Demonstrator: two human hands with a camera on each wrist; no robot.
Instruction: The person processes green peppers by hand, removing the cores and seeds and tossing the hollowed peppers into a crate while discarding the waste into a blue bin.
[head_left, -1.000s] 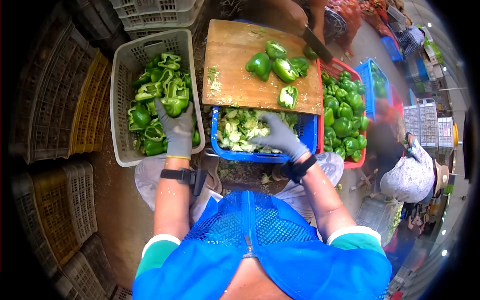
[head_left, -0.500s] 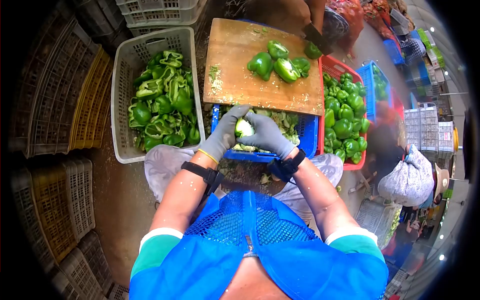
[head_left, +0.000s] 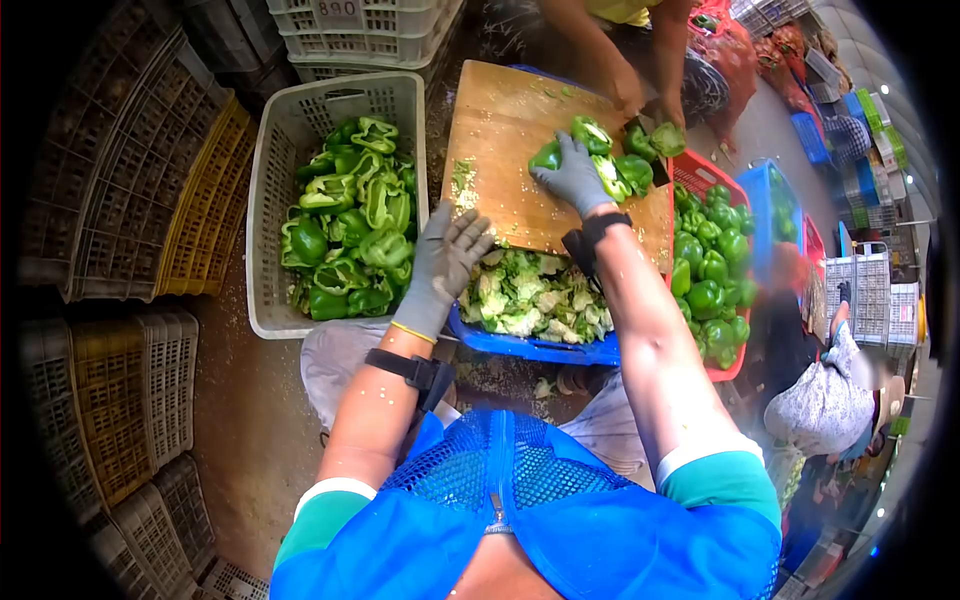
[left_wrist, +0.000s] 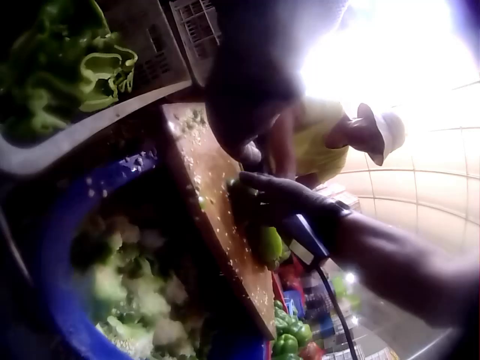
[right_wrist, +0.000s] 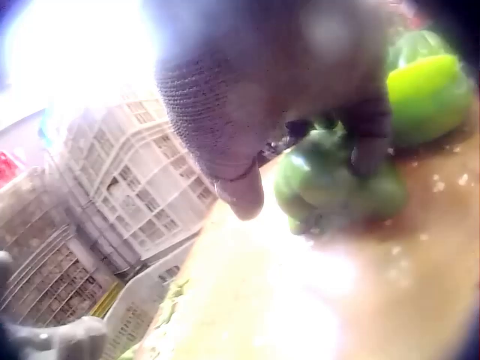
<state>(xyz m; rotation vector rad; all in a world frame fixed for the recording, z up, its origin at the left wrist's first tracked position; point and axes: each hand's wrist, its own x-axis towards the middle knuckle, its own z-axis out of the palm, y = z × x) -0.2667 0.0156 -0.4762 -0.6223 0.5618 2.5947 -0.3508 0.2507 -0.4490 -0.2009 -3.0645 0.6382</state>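
Note:
My gloved left hand [head_left: 448, 262] hovers with spread fingers by the near left corner of the cutting board [head_left: 490, 130], holding nothing. Over on the board, my gloved right hand [head_left: 578, 178] reaches among several green bell peppers, some cut. In the right wrist view a finger rests on one green bell pepper [right_wrist: 322, 184], while the thumb stands apart from it. A cut pepper [right_wrist: 427, 97] lies beside it. Below the board, a blue bin [head_left: 540, 348] holds pale pepper cores and trimmings [head_left: 535, 300].
At left stands a grey crate [head_left: 262, 210] of cut peppers [head_left: 350, 215]. A red crate [head_left: 735, 365] of whole peppers [head_left: 712, 265] is at right. Across the board another person's hands [head_left: 628, 90] work with a knife [head_left: 660, 170] at a pepper [head_left: 665, 140]. Stacked crates [head_left: 130, 390] line the left side.
One second ago my left hand was at the grey crate; then both hands held a cut pepper over the blue bin. Now they are apart, the right moved forward onto the board.

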